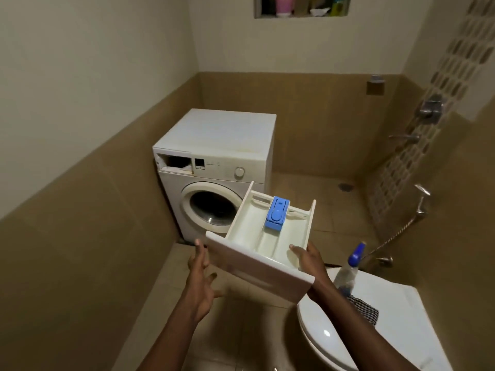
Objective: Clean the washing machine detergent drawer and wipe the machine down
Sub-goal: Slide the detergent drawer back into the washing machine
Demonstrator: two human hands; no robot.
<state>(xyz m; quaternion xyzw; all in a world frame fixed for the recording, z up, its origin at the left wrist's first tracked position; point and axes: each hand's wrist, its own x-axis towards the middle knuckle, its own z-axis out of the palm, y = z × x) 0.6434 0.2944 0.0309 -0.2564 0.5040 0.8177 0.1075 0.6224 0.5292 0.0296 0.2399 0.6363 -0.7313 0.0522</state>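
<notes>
The white detergent drawer (251,253) is out of the machine and held in the air in front of me, with a blue insert (277,214) in its middle compartment. My right hand (308,259) grips the drawer's right side, thumb inside the tray. My left hand (201,271) is just left of the drawer's front panel, fingers spread and relaxed, holding nothing. The white front-loading washing machine (217,145) stands against the left wall, its drawer slot (174,163) open at the top left.
A toilet (329,333) with its lid shut is at the lower right. On its tank stand a spray bottle (348,271) with a blue nozzle and a checked cloth (364,309). Shower taps (428,108) and a hose are on the right wall. A wall niche (302,5) holds bottles.
</notes>
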